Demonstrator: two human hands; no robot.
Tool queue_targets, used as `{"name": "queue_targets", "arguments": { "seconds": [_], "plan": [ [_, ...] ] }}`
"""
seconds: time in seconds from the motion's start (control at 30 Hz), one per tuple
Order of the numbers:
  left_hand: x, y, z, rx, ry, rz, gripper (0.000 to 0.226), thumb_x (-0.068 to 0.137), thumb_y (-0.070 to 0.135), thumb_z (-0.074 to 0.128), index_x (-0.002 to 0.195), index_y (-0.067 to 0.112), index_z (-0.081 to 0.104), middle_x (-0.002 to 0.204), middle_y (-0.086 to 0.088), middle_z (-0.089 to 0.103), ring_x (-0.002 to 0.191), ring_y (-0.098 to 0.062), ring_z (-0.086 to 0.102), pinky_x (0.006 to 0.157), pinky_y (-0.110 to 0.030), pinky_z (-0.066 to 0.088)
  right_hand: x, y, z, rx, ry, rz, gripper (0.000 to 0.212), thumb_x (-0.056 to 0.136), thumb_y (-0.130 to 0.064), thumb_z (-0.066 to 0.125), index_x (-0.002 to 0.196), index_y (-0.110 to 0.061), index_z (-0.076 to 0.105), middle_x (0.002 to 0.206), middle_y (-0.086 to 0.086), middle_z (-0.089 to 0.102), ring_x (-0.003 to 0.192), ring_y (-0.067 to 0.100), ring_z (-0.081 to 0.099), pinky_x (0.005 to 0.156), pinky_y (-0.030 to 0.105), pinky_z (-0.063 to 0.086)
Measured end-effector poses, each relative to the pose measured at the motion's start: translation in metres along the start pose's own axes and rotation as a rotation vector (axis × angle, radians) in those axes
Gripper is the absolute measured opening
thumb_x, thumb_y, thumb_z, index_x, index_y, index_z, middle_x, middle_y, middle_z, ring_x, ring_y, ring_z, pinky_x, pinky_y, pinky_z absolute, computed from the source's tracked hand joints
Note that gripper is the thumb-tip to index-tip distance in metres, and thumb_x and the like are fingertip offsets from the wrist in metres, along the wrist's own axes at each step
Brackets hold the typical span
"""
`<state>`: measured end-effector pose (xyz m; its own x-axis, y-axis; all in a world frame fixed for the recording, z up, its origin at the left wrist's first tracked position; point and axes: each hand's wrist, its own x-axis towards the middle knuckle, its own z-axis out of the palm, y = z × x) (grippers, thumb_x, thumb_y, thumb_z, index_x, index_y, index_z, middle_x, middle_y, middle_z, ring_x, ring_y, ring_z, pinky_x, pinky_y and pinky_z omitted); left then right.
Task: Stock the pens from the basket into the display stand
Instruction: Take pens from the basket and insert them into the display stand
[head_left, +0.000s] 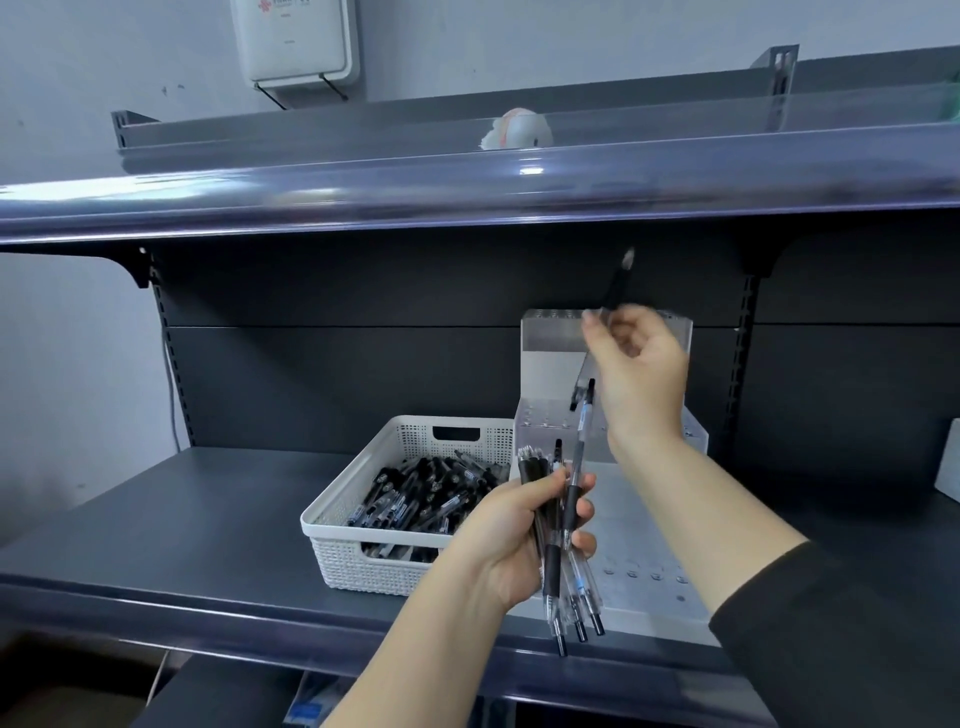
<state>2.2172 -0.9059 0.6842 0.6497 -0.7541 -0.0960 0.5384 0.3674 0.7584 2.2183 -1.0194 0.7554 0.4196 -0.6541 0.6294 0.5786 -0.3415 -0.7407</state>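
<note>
A white perforated basket (358, 506) on the dark shelf holds several black pens (421, 499). To its right stands a clear tiered display stand (550, 338) with rows of holes. My left hand (511, 535) grips a bundle of pens (563, 556), tips pointing down, in front of the stand. Higher up, my right hand (636, 364) pinches a single black pen (618, 283), blurred and tilted up to the right, above the stand's top tier. One pen (577, 395) stands in the stand near my right wrist.
The dark metal shelf (208, 514) carries the basket and stand, and an upper shelf (467, 192) overhangs closely. A white round object (517, 130) lies on the upper shelf. A white box (293, 41) hangs on the wall. A pale object (948, 462) sits at the right edge.
</note>
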Motion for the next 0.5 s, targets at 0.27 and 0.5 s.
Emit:
{"name": "queue_targets", "arguments": {
  "seconds": [0.27, 0.5],
  "plan": [
    [0.005, 0.008, 0.004, -0.203, 0.086, 0.048, 0.031, 0.099, 0.011, 0.041, 0.08, -0.003, 0.062, 0.072, -0.012, 0.062, 0.061, -0.018, 0.057, 0.052, -0.026, 0.046, -0.045, 0.012, -0.029, -0.409, -0.343, -0.755, 0.01, 0.082, -0.002, 0.059, 0.086, -0.005, 0.068, 0.102, 0.004, 0.071, 0.085, 0.009, 0.063, 0.074, 0.028, 0.052],
    [0.0, 0.017, -0.003, -0.207, 0.074, 0.061, 0.033, 0.099, 0.015, 0.044, 0.085, -0.006, 0.065, 0.074, -0.02, 0.069, 0.059, -0.027, 0.07, 0.049, -0.034, 0.058, -0.066, 0.028, -0.044, -0.787, -0.647, -0.82, 0.035, 0.071, -0.01, 0.065, 0.105, -0.014, 0.071, 0.113, 0.0, 0.07, 0.111, 0.017, 0.063, 0.1, 0.043, 0.044]
  ]
}}
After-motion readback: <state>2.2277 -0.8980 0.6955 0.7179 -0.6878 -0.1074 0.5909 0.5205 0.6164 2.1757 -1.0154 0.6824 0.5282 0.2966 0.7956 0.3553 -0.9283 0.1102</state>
